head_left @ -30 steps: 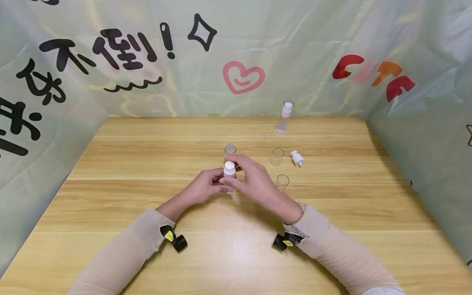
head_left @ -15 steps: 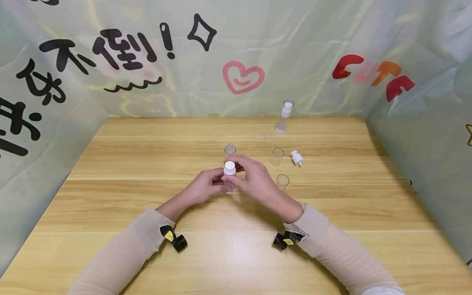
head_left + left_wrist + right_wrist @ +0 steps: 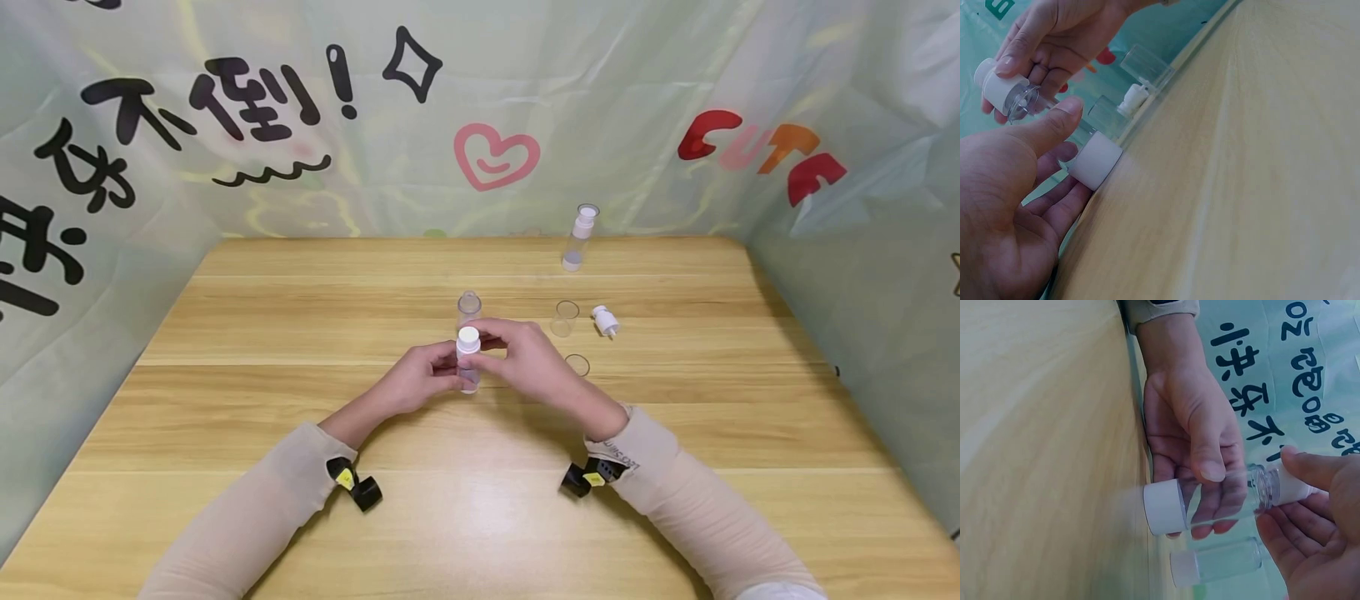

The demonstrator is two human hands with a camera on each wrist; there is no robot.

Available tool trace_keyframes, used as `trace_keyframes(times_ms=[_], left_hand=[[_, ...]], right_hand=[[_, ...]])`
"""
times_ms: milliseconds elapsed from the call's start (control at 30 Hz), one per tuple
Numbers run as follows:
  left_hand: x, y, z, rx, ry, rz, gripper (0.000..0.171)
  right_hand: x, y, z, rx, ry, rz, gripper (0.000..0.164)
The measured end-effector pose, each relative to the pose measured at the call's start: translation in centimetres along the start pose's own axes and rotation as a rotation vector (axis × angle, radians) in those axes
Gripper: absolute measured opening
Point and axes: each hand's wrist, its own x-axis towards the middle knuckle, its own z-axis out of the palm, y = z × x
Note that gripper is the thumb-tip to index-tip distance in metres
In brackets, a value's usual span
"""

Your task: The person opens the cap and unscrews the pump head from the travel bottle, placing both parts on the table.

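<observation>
A clear bottle point(image 3: 1219, 497) with a white base stands upright on the table in front of me, and a white pump top point(image 3: 468, 340) sits at its neck. My left hand point(image 3: 416, 379) grips the lower body, thumb on the near side and fingers behind. Higher up, my right hand point(image 3: 528, 362) pinches the white pump top between thumb and fingers. In the left wrist view, the pump top point(image 3: 1002, 87) shows between the right hand's fingers above the clear neck. Part of the bottle is hidden by both hands.
Just behind the hands stands another clear bottle point(image 3: 469, 308). Rightward are a clear cap point(image 3: 564, 327), a loose white pump point(image 3: 604, 322) lying down, and a second clear cap point(image 3: 577, 356) partly covered by the right wrist. At the back, a capped pump bottle point(image 3: 577, 242) stands near the wall.
My right hand has shifted slightly to the right around the pump top, and its wrist now covers more of the nearer clear cap. The left hand and bottle stay nearly in place.
</observation>
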Motion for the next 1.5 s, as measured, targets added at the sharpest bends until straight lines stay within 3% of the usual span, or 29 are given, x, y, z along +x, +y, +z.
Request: trace_keyframes(times_ms=[367, 700, 1500], left_hand=[[0.1, 0.0, 0.0, -0.008, -0.002, 0.002, 0.041], [0.2, -0.2, 0.0, 0.010, 0.000, 0.008, 0.037], [0.1, -0.4, 0.0, 0.016, -0.002, 0.020, 0.039]], right_hand=[[0.3, 0.5, -0.6, 0.104, -0.074, 0.011, 0.038], [0.3, 0.6, -1.1, 0.132, -0.119, -0.014, 0.034], [0.1, 0.1, -1.9, 0.161, -0.039, -0.015, 0.036]])
